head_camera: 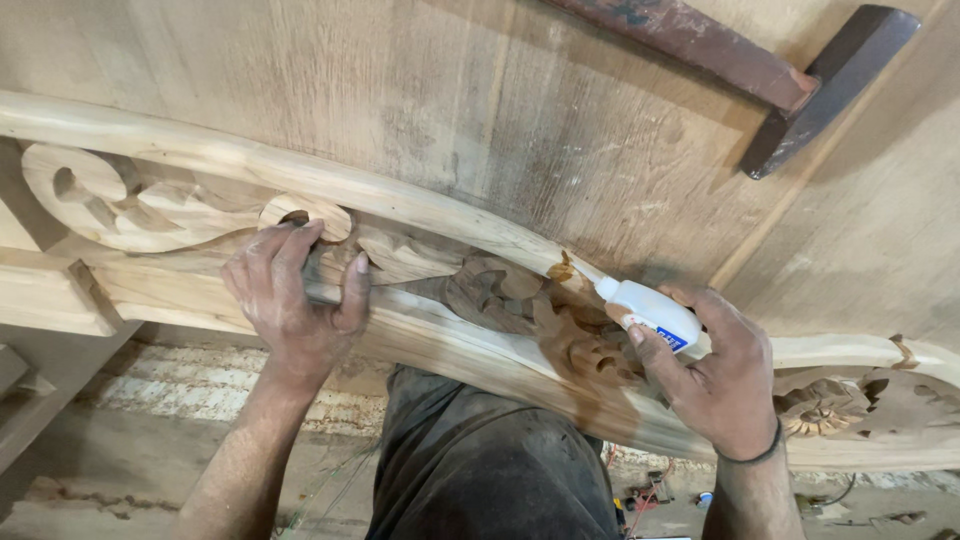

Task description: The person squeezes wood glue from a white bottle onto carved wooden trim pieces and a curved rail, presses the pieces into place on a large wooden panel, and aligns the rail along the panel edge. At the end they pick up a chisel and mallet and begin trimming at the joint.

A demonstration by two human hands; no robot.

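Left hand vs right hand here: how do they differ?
The left hand lies knuckles-up over the carved wooden rail, fingers hooked into the carving; the right hand grips a small white glue bottle, nozzle on the rail. Only the right wears a dark wristband. Both look dusty.

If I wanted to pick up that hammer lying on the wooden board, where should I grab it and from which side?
Probably by the handle. The hammer lies flat on the wooden board, its dark head at the near end and its reddish handle running up and away out of view. Come down from above and wrap the handle just behind the head; the shaft is long, bare and clear of the carved piece.
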